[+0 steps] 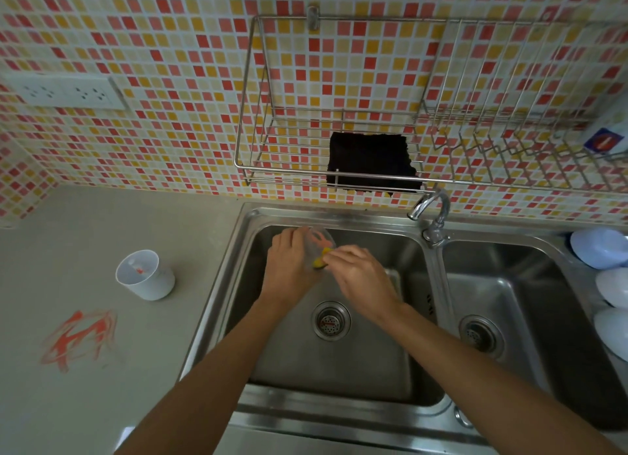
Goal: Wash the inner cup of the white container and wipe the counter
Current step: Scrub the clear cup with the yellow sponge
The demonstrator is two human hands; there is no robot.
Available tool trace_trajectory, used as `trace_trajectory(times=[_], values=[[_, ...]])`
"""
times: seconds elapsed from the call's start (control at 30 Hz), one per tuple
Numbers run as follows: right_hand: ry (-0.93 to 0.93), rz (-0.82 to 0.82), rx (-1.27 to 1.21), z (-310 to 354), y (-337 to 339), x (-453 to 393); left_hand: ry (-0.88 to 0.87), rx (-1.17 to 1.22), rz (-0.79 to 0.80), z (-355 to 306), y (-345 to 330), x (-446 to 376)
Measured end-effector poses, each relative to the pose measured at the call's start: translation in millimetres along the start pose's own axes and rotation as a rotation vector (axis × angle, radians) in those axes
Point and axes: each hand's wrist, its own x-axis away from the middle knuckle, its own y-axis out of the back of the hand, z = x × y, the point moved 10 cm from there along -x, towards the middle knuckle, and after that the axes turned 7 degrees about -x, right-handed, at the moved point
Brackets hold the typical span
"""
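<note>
**Inner cup under scrubbing over left sink basin; counter stain unaddressed**

Both hands are over the left basin (339, 359) of a double steel sink. The left hand (289, 264) is wrapped around a clear inner cup (317, 240), which carries orange-red smears on its wall and is tilted with its mouth towards the right hand. The right hand (360, 278) is pinched closed on a yellow sponge (321, 259), pressed against the cup at its mouth. Seen from the basin drain (331, 320), the cup sits at 12 o'clock, near the basin's back wall.

The white container (146, 274) stands upright on the grey counter (102, 223), at 9 o'clock from the hands and well apart from the sink; small orange traces show inside it. At 7 o'clock from the container, an orange-red scribbled stain (80, 339) lies on the counter surface.

The tap (430, 213) stands at 2 o'clock from the hands, on the divider between basins; whether water is running cannot be determined. A wire rack (339, 115) is fixed to the tiled wall above the sink, with a dark cloth (372, 162) lying on its lower shelf. Pale blue and white bowls (601, 249) rest at the right edge of the sink.
</note>
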Motion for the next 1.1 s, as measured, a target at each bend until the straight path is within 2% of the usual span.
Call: trace_trajectory(times=[0.1, 0.17, 0.2, 0.27, 0.33, 0.4, 0.5, 0.63, 0.73, 0.8, 0.9, 0.93, 1.0, 1.1], values=[[-0.23, 0.039, -0.388, -16.1, -1.8, -0.6, -0.079, 0.041, 0.001, 1.0, 5.3, -6.6], [-0.312, 0.126, -0.525, -24.4, -10.8, 1.1, -0.138, 0.063, 0.022, 1.0, 7.9, -7.7], [-0.264, 0.172, -0.489, -23.5, -13.2, 0.0, -0.169, 0.071, 0.036, -0.9, 8.9, -7.0], [-0.006, 0.232, -0.208, -10.6, -12.2, -4.3, -0.217, 0.073, 0.085, -6.3, 6.7, -6.1], [0.25, 0.212, 0.119, 0.0, -7.0, -9.3, -0.244, 0.078, 0.133, -11.2, 3.7, -7.8], [0.321, 0.146, 0.243, 1.4, 2.3, -14.2, -0.248, 0.088, 0.14, -14.7, 6.5, -11.1], [0.163, 0.102, 0.165, -4.8, -2.6, -12.8, -0.257, 0.092, 0.136, -16.7, 12.7, -16.0], [-0.304, 0.106, -0.355, -20.5, -13.6, -3.3, -0.26, 0.057, 0.17, -11.2, 8.6, -15.6], [-0.461, 0.135, -0.52, -27.5, -17.3, 1.8, -0.252, 0.06, 0.175, -6.9, 8.4, -15.2], [-0.362, 0.178, -0.439, -24.0, -13.3, -1.3, -0.267, 0.055, 0.196, -10.3, 6.3, -14.4], [0.036, 0.337, -0.033, -10.1, -15.8, -8.0, -0.289, 0.072, 0.255, -18.0, -0.6, -11.3], [0.139, 0.336, 0.098, -7.9, -12.7, -10.4, -0.29, 0.082, 0.269, -19.5, -1.7, -11.3], [0.22, 0.308, 0.207, -6.2, -5.5, -12.7, -0.279, 0.112, 0.281, -18.6, -2.8, -14.4], [0.25, 0.313, 0.19, -2.4, -8.6, -4.6, -0.245, 0.125, 0.354, -10.1, -7.4, -17.5]])
